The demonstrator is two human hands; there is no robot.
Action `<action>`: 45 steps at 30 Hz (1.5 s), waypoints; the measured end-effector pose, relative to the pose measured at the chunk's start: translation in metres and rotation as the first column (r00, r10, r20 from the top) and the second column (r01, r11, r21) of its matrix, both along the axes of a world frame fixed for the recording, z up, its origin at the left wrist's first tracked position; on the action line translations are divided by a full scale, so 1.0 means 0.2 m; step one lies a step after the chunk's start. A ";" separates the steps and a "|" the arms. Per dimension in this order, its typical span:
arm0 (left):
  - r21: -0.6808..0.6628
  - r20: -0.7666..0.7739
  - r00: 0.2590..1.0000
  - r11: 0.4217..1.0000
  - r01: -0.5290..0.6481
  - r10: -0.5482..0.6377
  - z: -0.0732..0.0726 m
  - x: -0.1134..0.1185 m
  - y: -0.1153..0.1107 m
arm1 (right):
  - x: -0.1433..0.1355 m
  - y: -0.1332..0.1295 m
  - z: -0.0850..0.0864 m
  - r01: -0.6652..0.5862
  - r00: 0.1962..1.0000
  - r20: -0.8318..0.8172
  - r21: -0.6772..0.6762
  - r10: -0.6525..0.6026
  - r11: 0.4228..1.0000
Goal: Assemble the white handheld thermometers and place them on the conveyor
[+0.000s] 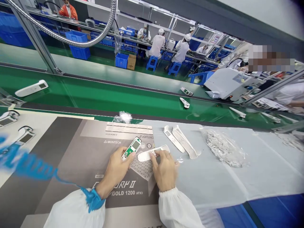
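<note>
Blue coiled cord (35,166) by left hand (118,166)

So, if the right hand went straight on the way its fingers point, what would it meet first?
Most likely the white shell piece, right at the fingertips of the right hand. Whether they already touch it is hard to tell, as depth is unclear.

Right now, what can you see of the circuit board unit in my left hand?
The circuit board unit is long and slim: green board, grey rectangular screen towards its rounded far end, pale housing edge around it. The screen faces up; any readout is too small to tell. Your left hand grips its near end, thumb along the right side, holding it slantwise over the printed cardboard, far end pointing away and right. A white shell is just to its right.
</note>
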State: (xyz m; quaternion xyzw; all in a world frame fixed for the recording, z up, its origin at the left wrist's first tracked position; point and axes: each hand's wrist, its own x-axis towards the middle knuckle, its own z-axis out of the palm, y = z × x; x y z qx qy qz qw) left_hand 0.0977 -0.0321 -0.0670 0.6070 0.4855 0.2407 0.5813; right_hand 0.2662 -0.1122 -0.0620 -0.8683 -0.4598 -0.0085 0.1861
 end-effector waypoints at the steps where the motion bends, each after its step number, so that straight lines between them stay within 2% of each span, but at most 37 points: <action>1: -0.004 0.001 1.000 1.000 0.001 -0.001 0.00 0.00 0.00 | -0.01 0.00 0.00 0.008 1.000 0.011 0.006 -0.009 1.000; 7: -0.026 -0.002 1.000 1.000 0.003 -0.003 0.00 0.00 0.00 | -0.02 0.00 0.00 0.086 0.996 0.028 0.002 -0.086 0.996; 13: -0.032 0.003 1.000 0.999 0.009 -0.009 0.00 0.00 0.00 | -0.05 0.00 -0.02 0.105 0.994 0.026 -0.001 -0.105 0.994; 16: -0.035 0.023 1.000 0.999 0.013 -0.013 0.01 -0.01 0.00 | 0.02 -0.03 0.00 0.103 0.994 -0.028 0.055 -0.102 0.993; 18: -0.058 0.057 0.998 0.998 0.035 -0.032 0.03 -0.02 0.01 | 0.12 -0.06 0.03 0.038 0.998 -0.054 0.149 -0.030 0.988; 20: -0.088 0.094 0.993 0.993 0.084 -0.075 0.06 -0.03 0.03 | 0.24 -0.08 0.06 -0.116 0.983 -0.115 0.204 0.142 0.972; 22: -0.076 0.101 0.987 0.988 0.133 -0.125 0.10 -0.02 0.04 | 0.36 -0.08 0.06 -0.310 0.900 -0.264 0.176 0.348 0.934; 24: 0.045 0.054 0.985 0.986 0.159 -0.162 0.13 0.00 0.03 | 0.43 -0.08 0.04 -0.420 0.797 -0.416 0.141 0.439 0.897; 26: 0.262 -0.027 0.981 0.945 0.194 -0.194 0.15 0.05 0.01 | 0.46 -0.07 0.00 -0.432 0.762 -0.471 0.142 0.444 0.891; 29: 0.553 -0.166 0.955 0.778 0.298 -0.247 0.12 0.16 -0.04 | 0.45 -0.06 -0.06 -0.358 0.738 -0.527 0.224 0.422 0.906; 32: 0.668 -0.286 0.911 0.620 0.412 -0.297 0.05 0.25 -0.06 | 0.42 -0.07 -0.09 -0.262 0.667 -0.632 0.299 0.396 0.918; 35: 0.703 -0.358 0.877 0.525 0.479 -0.320 0.00 0.28 -0.03 | 0.41 -0.09 -0.10 -0.198 0.642 -0.669 0.327 0.374 0.924; 37: 0.708 -0.368 0.860 0.494 0.505 -0.352 -0.01 0.28 0.01 | 0.40 -0.10 -0.10 -0.175 0.644 -0.672 0.335 0.365 0.926; 41: 0.680 -0.370 0.827 0.483 0.551 -0.422 0.00 0.26 0.09 | 0.39 -0.12 -0.10 -0.094 0.622 -0.712 0.346 0.326 0.934; 43: 0.678 -0.353 0.821 0.482 0.555 -0.448 0.01 0.25 0.10 | 0.37 -0.13 -0.08 -0.013 0.571 -0.763 0.360 0.303 0.933; 45: 0.664 -0.298 0.831 0.524 0.534 -0.470 0.02 0.24 0.07 | 0.33 -0.13 -0.04 0.075 0.457 -0.830 0.394 0.320 0.916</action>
